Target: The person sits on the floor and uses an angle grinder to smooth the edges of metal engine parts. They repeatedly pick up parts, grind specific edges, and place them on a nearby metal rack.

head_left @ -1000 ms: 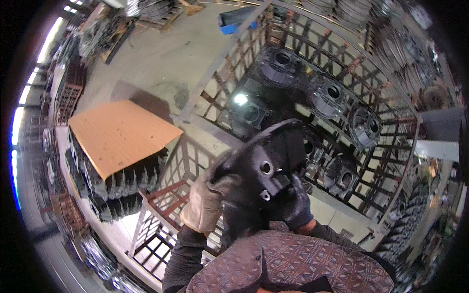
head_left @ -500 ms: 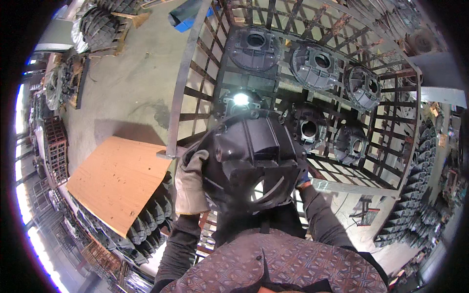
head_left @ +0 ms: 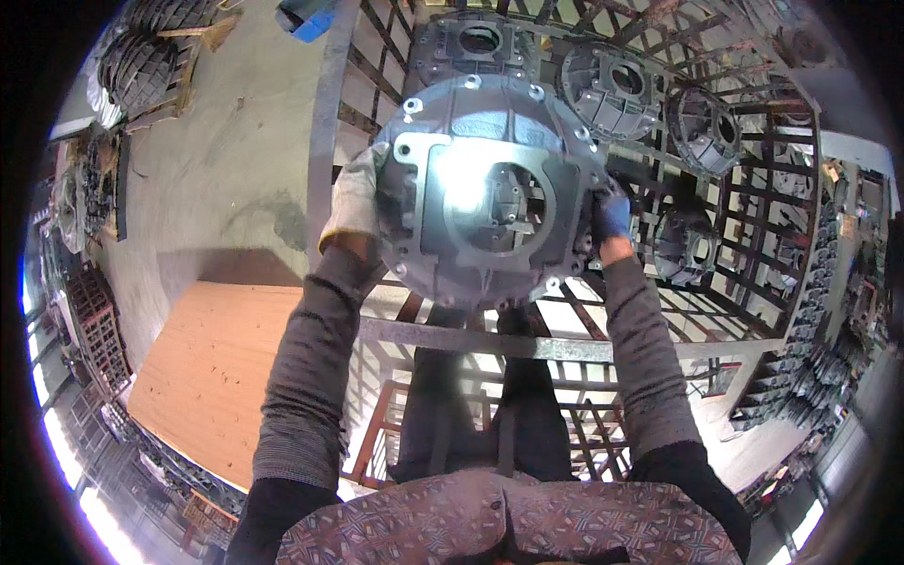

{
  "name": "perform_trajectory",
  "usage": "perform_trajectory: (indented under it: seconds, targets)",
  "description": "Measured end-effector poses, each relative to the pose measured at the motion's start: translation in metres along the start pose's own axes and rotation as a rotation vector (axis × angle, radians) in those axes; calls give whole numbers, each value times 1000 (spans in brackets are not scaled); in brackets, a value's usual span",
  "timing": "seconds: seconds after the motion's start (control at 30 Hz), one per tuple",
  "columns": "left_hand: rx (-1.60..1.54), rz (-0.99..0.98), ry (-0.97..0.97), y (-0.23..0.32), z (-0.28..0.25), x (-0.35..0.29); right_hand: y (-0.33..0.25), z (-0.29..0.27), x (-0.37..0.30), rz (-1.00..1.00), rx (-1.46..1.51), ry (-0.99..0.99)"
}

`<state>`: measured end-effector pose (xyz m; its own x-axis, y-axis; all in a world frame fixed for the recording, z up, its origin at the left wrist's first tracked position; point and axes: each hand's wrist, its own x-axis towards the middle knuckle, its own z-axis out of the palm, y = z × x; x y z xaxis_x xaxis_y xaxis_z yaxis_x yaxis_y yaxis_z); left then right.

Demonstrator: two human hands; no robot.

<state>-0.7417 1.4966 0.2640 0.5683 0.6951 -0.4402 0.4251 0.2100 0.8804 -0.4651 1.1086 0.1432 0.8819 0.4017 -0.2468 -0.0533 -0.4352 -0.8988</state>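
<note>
One large slatted metal cage (head_left: pixel 659 350) fills the upper right, its near rail running between the person's legs and the part in hand, its left rail close by the left glove; whether glove and rail touch, I cannot tell. Inside it, well apart from each other, sit round metal housings: one at the back left (head_left: pixel 443 61), one at the back middle (head_left: pixel 598 108), one at the back right (head_left: pixel 692 137) and one at the right side (head_left: pixel 673 250). Left of the cage runs a wide strip of floor (head_left: pixel 212 141), with a cardboard sheet (head_left: pixel 221 363) lower down. Next in size is the held housing (head_left: pixel 490 149), now past the near rail and over the inside of the cage; half a second ago it was across that rail, close to the body. Its flat square face with the big hole has turned up into view, and part of another housing shows through that hole. How high it hangs is unclear. Both arms reach further out than before. The left hand (head_left: pixel 356 198), in a pale glove, is curled round the housing's left edge; the right hand (head_left: pixel 612 215), in a blue one, grips the right edge. Their fingertips are mostly hidden.
</note>
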Motion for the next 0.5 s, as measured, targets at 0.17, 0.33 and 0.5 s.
perform_trajectory:
  seconds: [0.17, 0.33, 0.5]
  targets:
    - [194, -265, -17, -159, -4, 121, 75, 65, 47, 183, 147, -10]
    - [549, -154, -11, -311, -4, 161, 167, 117, 33, 208, -272, 40]
    - [381, -93, -59, -363, 17, 148, 269, 155, 43, 262, -313, -87]
